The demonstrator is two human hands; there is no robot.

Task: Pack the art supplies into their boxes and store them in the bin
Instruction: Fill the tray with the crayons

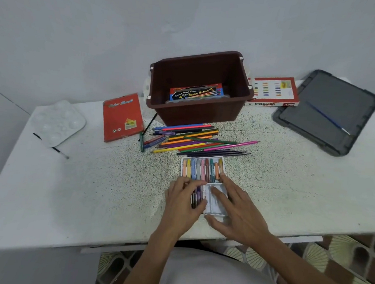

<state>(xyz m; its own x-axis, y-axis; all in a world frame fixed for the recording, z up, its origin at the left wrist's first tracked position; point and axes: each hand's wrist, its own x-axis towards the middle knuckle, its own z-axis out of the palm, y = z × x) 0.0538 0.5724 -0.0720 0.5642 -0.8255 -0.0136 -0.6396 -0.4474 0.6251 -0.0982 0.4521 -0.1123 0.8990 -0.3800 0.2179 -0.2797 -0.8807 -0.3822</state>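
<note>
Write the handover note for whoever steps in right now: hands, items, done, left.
Left hand grips a few dark oil pastels over the near-left compartment of the white plastic pastel tray.
Right hand, fingers straight, steadies the tray.
Far row filled; near-right compartment bare.
Done: blue-and-red watercolour box lies in the brown plastic bin.
Left: finish tray, slide it into the red-and-white oil pastels box; put loose coloured pencils into the red pencil box; bin both boxes.
White palette and grey lid sit out unpacked.
</note>
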